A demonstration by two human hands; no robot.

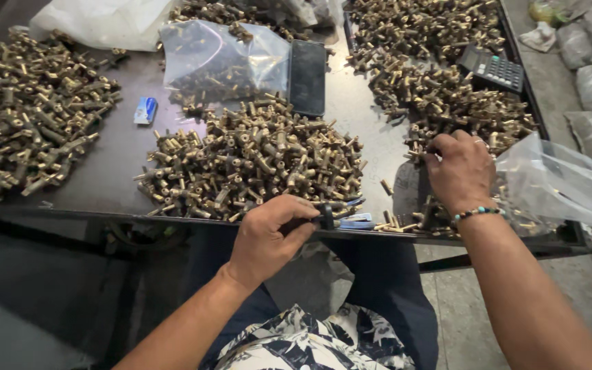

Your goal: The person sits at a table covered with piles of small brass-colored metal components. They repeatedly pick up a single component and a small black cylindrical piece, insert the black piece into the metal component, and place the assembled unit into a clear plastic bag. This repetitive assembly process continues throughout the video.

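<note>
Nearest to me, my left hand (266,236) has its grip closed around a small dark tool (328,215) with blue-tipped jaws; its long axis lies roughly level along the table (114,161) edge, the tip pointing right. Just past it sits the middle heap of brass fittings (255,161), short dull-gold tubes with side stubs, lying every which way. To the right, my right hand (462,171) rests knuckles-up on the edge of another brass heap (440,96), fingers curled into the pieces; whether they hold one I cannot tell. A clear plastic bag (556,181) lies beside that wrist. Farther off are a black calculator (493,68) and a bagged lot of fittings (224,62).
</note>
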